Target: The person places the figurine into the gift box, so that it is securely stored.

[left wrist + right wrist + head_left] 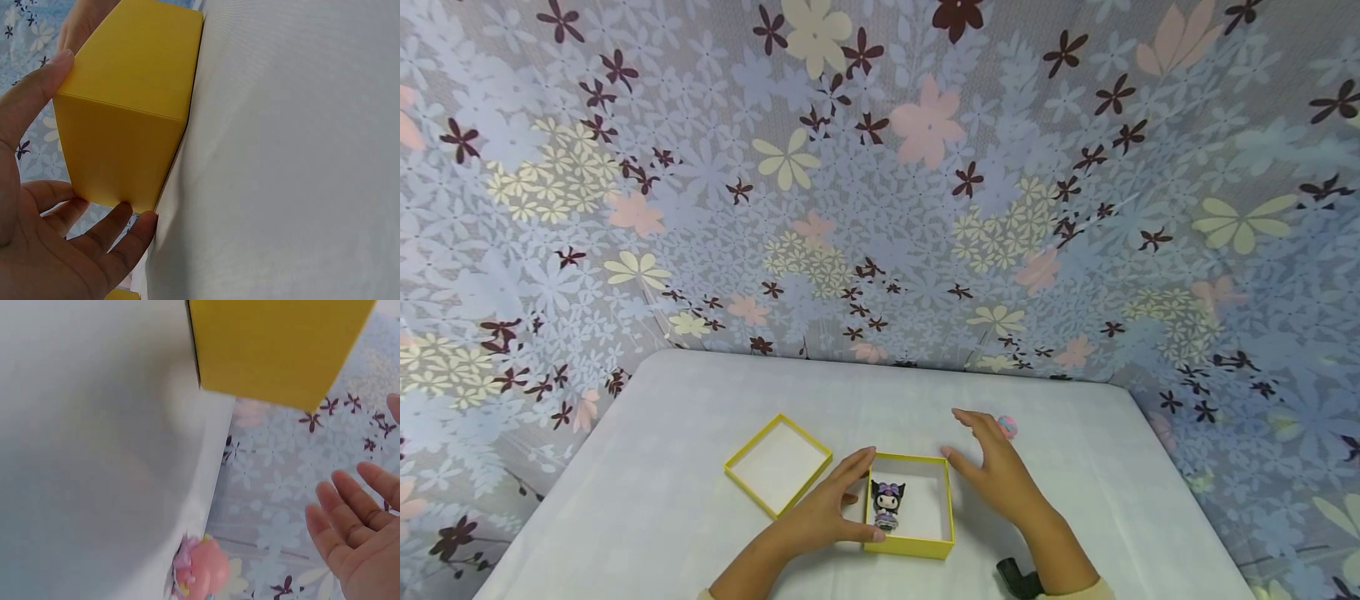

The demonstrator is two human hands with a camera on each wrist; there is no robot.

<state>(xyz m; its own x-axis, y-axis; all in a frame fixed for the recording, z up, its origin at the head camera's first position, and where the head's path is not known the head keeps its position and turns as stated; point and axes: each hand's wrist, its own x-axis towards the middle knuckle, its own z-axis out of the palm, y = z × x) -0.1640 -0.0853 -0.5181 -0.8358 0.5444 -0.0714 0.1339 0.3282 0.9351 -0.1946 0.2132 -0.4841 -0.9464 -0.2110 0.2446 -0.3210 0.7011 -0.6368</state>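
Note:
A yellow box [925, 547] with a white inside stands with its top open on the white-covered table. Inside, along its left side, lies a small figurine [887, 504] with black pointed ears and a purple dress. My left hand [823, 518] grips the box's left side, thumb at the near corner and fingers at the far one; the left wrist view shows the thumb [47, 81] on the box's edge. To the right of the box my right hand [1000, 475] hovers, fingers extended, apart from it and holding nothing.
A yellow-rimmed box lid [778, 465] lies inside-up to the left. Beyond the right hand sits a small pink object [1007, 427], partly hidden in the head view. A black object [1018, 578] lies by the right forearm. Flowered fabric [880, 208] rises behind the table.

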